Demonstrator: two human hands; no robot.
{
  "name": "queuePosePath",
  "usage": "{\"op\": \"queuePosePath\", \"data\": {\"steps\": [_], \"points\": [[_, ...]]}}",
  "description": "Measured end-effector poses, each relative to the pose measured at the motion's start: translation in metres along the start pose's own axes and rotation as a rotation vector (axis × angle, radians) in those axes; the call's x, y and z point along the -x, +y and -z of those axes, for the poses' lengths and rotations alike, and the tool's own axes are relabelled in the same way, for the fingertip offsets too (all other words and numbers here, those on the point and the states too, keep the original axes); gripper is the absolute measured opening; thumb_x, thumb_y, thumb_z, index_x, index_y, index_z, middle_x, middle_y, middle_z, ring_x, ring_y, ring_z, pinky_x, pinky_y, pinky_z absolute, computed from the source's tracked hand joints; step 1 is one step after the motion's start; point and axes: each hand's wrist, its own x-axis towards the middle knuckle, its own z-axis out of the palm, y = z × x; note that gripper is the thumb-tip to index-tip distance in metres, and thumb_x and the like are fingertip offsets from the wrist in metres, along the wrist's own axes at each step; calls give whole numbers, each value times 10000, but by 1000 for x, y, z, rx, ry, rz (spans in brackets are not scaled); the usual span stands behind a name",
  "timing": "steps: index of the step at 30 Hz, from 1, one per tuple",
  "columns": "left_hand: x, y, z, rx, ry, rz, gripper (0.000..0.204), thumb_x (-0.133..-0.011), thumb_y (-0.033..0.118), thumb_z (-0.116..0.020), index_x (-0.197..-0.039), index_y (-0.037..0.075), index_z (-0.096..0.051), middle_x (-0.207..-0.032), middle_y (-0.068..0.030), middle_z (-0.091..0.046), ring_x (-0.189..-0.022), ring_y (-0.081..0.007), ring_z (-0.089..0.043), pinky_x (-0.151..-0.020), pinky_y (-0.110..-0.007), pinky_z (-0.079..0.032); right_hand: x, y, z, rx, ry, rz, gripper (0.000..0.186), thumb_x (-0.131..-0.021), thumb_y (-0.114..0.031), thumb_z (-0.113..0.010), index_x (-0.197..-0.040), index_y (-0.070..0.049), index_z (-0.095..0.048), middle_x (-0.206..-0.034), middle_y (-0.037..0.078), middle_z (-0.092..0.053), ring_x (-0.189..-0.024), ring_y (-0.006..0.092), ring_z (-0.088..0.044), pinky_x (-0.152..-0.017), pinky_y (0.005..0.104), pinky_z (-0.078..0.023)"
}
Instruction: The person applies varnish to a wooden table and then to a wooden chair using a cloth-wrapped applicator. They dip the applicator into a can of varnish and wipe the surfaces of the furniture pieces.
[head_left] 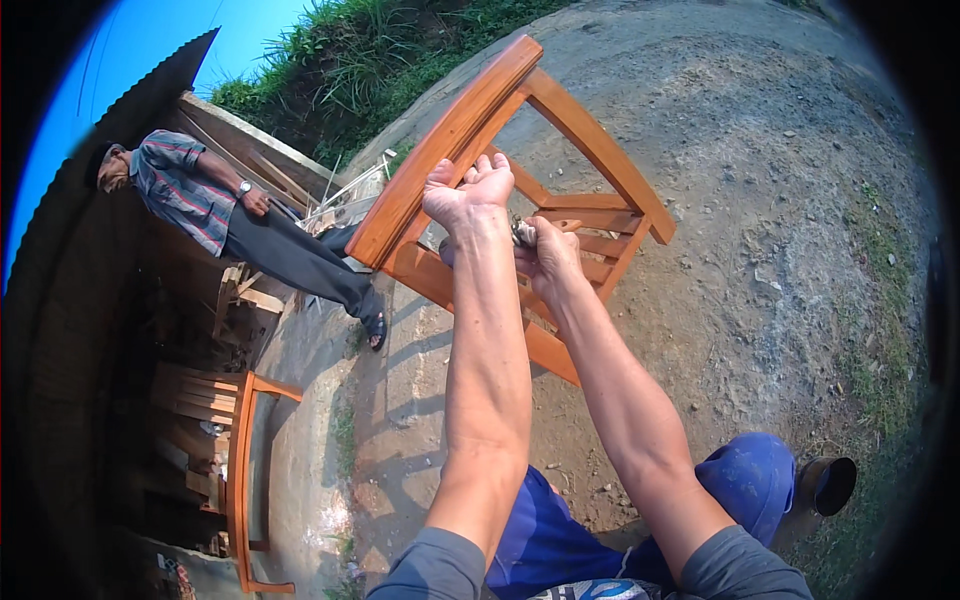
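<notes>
A varnished orange-brown wooden chair (453,140) stands tilted in view before me, with a broad rail, a curved side piece and slats. My left hand (472,192) is turned palm up in front of the broad rail, its fingers loosely bent and apart, with nothing visible in them. Just right of the left wrist, my right hand (553,258) is closed on a small greyish wad, which looks like cloth (523,234). Part of the wad is hidden behind the left forearm.
At the left a person (190,190) in a checked shirt and dark trousers stands by a shed. A second wooden frame (242,470) is at lower left, near stacked wood. A dark round container (828,486) stands beside my right knee. Rough dirt ground (740,300) spreads to the right.
</notes>
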Motion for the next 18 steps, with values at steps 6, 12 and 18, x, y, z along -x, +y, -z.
{"op": "queuePosePath", "data": {"steps": [6,12,18], "points": [[14,-14,-9,-10,75,-19,746,-719,166,-548,-1444,86,-393,-1613,-87,-242,-1490,-154,-191,-1172,-487,-130,-10,50,-6,-528,-314,-269,92,-895,-96,-623,-898,-6,-602,-814,95,-641,-688,194,-670,-607,362,-623],[17,-17,2,9,111,23,763,-731,161,-540,-1469,87,-359,-1617,-80,-239,-1494,-149,-181,-1177,-491,-117,-24,26,10,-385,-201,-222,98,-881,-93,-571,-816,-20,-581,-753,91,-639,-621,217,-685,-522,341,-634],[9,-8,11,-8,60,105,738,-713,68,-546,-1435,119,-404,-1586,3,-335,-1497,-132,-187,-1200,-454,-78,3,-24,62,360,-55,-12,223,-842,-153,-600,-840,66,-643,-736,141,-678,-546,190,-680,-445,288,-580]]}}
